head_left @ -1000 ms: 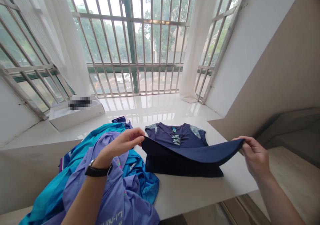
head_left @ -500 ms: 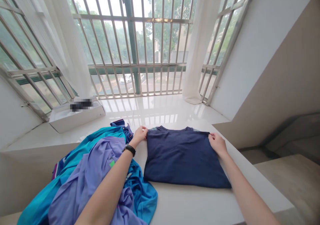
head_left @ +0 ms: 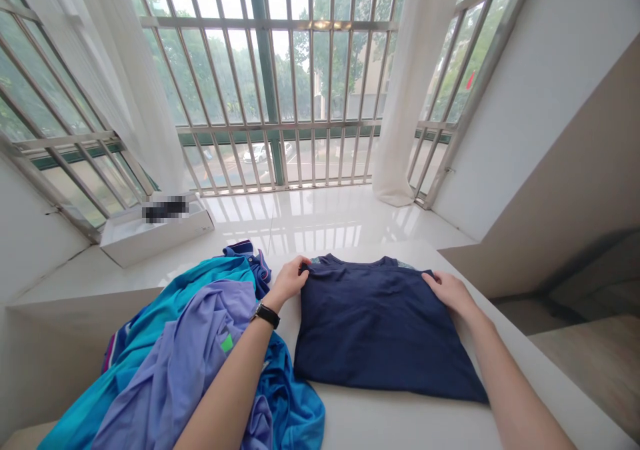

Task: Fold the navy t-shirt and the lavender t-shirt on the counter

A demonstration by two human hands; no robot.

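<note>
A dark navy T-shirt point(head_left: 375, 330) lies folded over on the white sill, its neckline and patterned shoulders showing at the far edge. My left hand point(head_left: 291, 279) pinches its far left corner. At the far right corner, my right hand point(head_left: 449, 291) grips the fabric between thumb and fingers. Left of the shirt is a loose heap of clothes: a purple garment point(head_left: 200, 343), a teal one point(head_left: 185, 283) and a dark blue collared piece point(head_left: 260, 270). My left forearm, with a black watch on the wrist, crosses over this heap.
A white box point(head_left: 155, 237) with a blurred dark item on it stands at the back left of the sill point(head_left: 325, 220). Behind are barred windows and white curtains point(head_left: 400, 103). A wall point(head_left: 525, 137) slants down on the right.
The view has shifted slightly, so the shirt appears lower and to the right. Both hands keep hold of its far corners; the right hand's fingers look more stretched out.
</note>
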